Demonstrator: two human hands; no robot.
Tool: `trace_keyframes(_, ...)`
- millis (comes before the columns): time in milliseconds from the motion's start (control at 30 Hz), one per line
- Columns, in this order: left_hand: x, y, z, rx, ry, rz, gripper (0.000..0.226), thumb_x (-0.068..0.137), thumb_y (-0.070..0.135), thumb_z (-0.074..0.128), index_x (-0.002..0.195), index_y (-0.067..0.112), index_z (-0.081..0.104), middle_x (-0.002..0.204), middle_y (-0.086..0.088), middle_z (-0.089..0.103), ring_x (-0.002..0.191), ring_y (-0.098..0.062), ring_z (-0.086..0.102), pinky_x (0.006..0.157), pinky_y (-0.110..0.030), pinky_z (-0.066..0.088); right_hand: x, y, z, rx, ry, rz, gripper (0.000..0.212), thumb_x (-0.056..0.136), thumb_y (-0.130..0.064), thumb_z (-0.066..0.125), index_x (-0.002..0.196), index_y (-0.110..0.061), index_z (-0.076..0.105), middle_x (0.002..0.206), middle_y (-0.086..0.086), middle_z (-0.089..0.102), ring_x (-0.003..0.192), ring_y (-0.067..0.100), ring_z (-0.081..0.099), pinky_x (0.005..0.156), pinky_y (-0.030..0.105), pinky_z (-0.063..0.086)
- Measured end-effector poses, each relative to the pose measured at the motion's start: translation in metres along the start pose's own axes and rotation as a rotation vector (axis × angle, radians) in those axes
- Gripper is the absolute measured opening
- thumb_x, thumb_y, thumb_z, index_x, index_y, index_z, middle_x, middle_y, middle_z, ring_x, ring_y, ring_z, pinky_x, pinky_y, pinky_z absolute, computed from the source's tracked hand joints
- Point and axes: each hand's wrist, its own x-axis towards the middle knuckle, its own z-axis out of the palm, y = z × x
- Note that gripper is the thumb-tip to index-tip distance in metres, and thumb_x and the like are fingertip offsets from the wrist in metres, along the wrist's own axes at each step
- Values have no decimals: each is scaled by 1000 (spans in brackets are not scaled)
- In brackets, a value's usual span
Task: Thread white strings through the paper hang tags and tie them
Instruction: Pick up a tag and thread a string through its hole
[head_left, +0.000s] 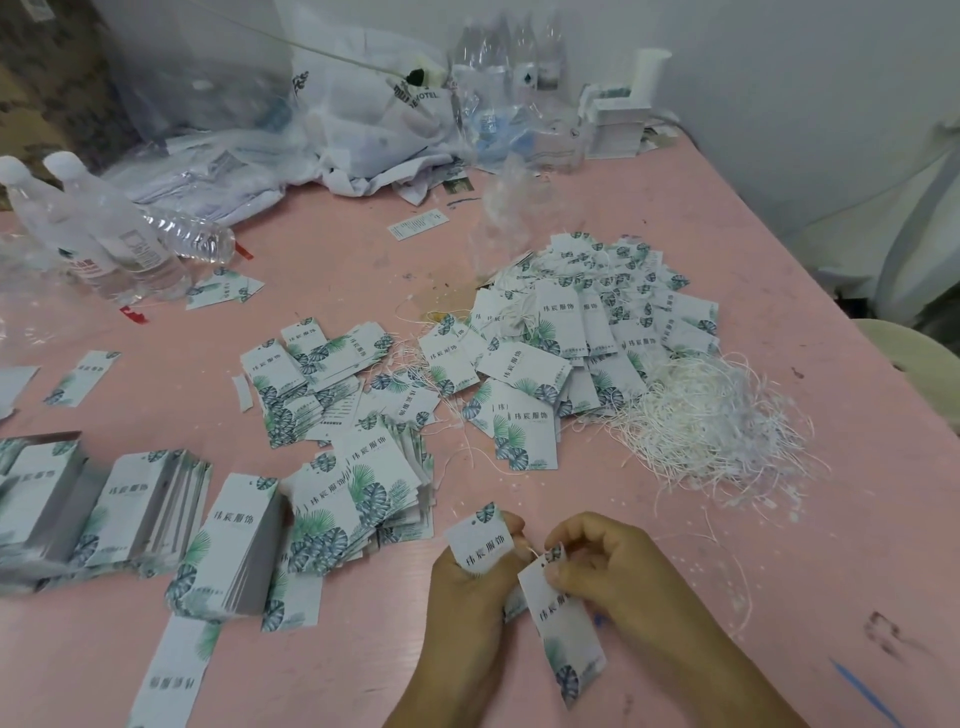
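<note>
Head view: the left hand (470, 582) grips one paper hang tag (480, 543); the right hand (605, 561) pinches a second tag (558, 618) at its top, a white string (525, 546) running between them (near edge of the pink tabletop (779, 597)). Loose strings (717, 421) lie beyond, beside piled tags (571, 338).

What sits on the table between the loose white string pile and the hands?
In the head view, mostly bare pink table, crossed by a few stray strands trailing from the string pile toward the right hand.
</note>
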Motion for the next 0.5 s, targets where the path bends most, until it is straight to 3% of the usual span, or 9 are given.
trace_keyframes(133,0,-5,8,-79,65,-6,34,67,12,84,96,8,68,84,-22,59,81,-34,52,76,-51,40,-2,4,-13,160,-55,11,18,82,-3,65,82,-20,71,65,-1,64,47,5,51,42,16,37)
trace_keyframes(300,0,-7,22,-126,103,-4,24,70,4,76,92,9,71,81,-27,65,74,-35,64,71,-43,52,-5,9,-35,263,-74,28,14,74,-12,63,82,-20,71,54,-3,52,44,7,35,40,18,25)
trace_keyframes(500,2,-1,27,-198,139,39,23,70,-2,75,88,12,74,76,-15,64,67,-25,66,66,-37,58,-7,17,-55,397,-16,100,8,70,-12,59,72,-15,66,63,8,52,51,14,45,46,23,36)
